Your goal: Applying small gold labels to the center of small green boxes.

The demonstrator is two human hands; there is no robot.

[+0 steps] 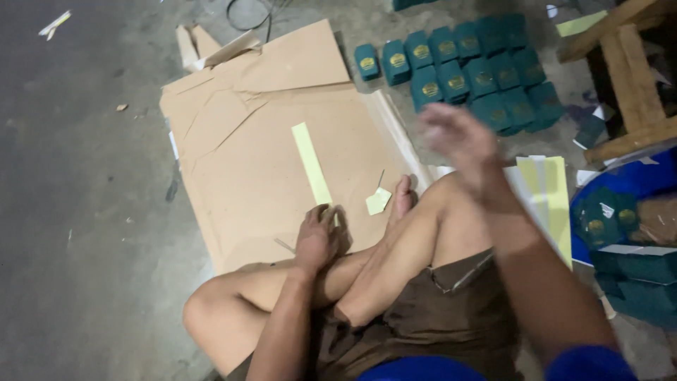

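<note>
I sit cross-legged on the floor at the edge of a flattened brown cardboard sheet [247, 162]. My left hand [317, 240] rests on the near end of a long pale yellow paper strip [311, 162] lying on the cardboard, its fingers curled onto the strip's end. My right hand [458, 141] is raised in the air above my right knee, blurred, with fingers apart and nothing in it. A small pale yellow paper piece [378, 201] lies by my foot.
Several small dark green boxes with gold emblems [465, 70] stand in rows on the floor beyond the cardboard. A wooden frame [627, 77] stands at the right. Yellow paper sheets [546, 194] and a blue bin [635, 183] holding green boxes lie to my right.
</note>
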